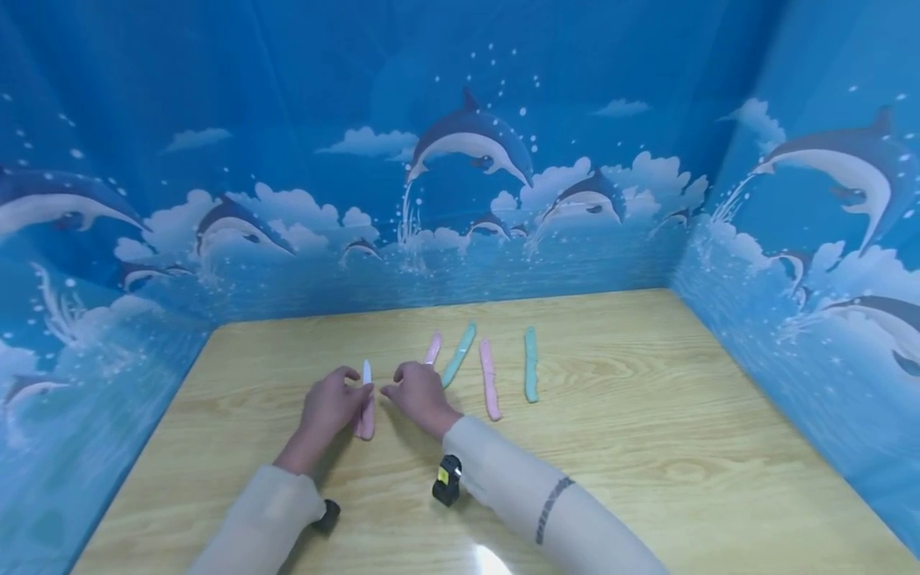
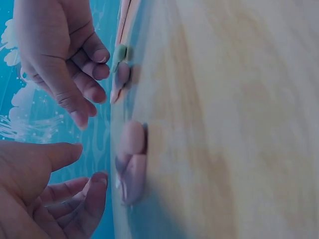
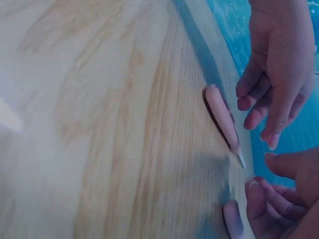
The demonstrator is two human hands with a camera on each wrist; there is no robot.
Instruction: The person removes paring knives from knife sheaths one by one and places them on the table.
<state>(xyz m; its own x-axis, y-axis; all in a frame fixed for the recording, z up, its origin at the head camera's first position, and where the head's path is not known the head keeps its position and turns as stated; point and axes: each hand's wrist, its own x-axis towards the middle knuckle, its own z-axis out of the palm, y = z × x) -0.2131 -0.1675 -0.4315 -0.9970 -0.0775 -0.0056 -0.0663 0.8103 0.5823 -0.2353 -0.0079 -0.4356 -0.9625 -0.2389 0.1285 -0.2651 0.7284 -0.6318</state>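
Note:
A pink folding knife (image 1: 367, 421) lies on the table with its pale blade pointing away from me; a second pink piece shows against its left side. Close above it is my left hand (image 1: 334, 403), thumb over the knife in the head view. My right hand (image 1: 420, 391) hovers just to the right, thumb towards the left one. In the right wrist view, both the left hand (image 3: 284, 69) and the right hand (image 3: 284, 196) have loosely bent fingers with nothing between them, apart from the knife (image 3: 222, 117). Another pink knife (image 1: 434, 349) is partly hidden behind my right hand.
Farther right on the wooden table (image 1: 647, 447) lie a slanted green knife (image 1: 460, 355), a pink knife (image 1: 489, 379) and another green knife (image 1: 531, 363). A blue dolphin-print curtain (image 1: 302, 271) borders the table at the back and sides.

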